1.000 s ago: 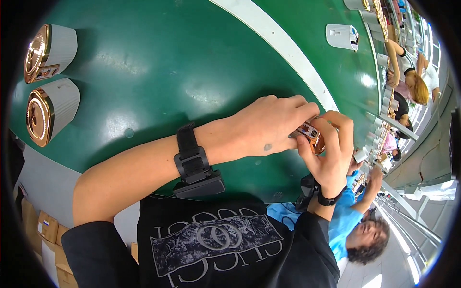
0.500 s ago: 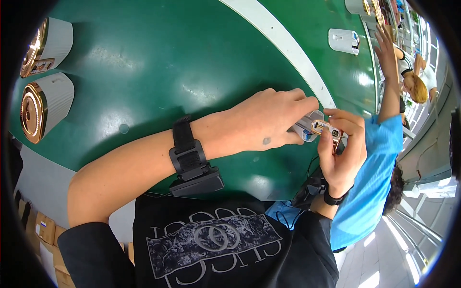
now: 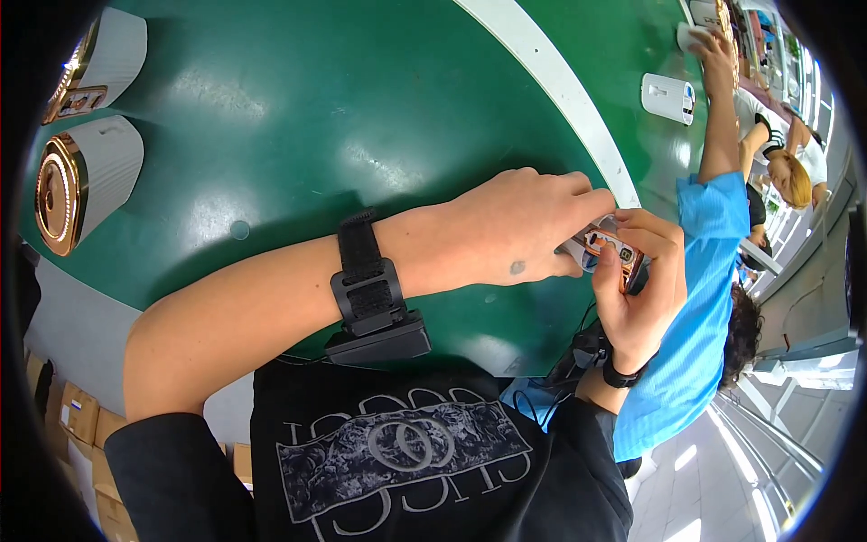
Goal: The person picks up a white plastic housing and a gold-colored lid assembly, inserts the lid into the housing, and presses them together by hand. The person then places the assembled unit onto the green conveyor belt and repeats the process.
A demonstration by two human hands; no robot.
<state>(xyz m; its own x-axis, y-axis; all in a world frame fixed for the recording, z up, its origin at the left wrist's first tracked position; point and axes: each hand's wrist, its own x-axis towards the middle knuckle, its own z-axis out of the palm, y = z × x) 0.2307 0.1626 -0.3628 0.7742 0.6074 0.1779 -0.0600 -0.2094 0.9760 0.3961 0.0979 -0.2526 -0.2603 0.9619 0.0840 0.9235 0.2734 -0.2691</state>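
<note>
Right of the middle, my left hand (image 3: 533,221) is closed around a white cylindrical housing (image 3: 585,256), mostly hidden by the fingers. My right hand (image 3: 652,271) pinches a small rose-gold-rimmed end piece (image 3: 614,250) between thumb and fingers. This piece has a pale face with dark openings and sits right at the housing's open end. Whether it is seated inside cannot be made out. A black strap with a small black box (image 3: 377,336) is on my left wrist, and a dark band (image 3: 623,375) is on my right.
Two white housings with rose-gold ends (image 3: 107,176) lie on the green table (image 3: 298,117) at the far left. Beyond a white curved strip (image 3: 551,68) lies another white housing (image 3: 666,98). A co-worker in blue (image 3: 691,316) reaches across at the right. Cardboard boxes (image 3: 81,415) stand lower left.
The end piece has come closer to the housing's opening, both hands shifting slightly right. The co-worker's hand has moved farther away, to a white housing at the top right.
</note>
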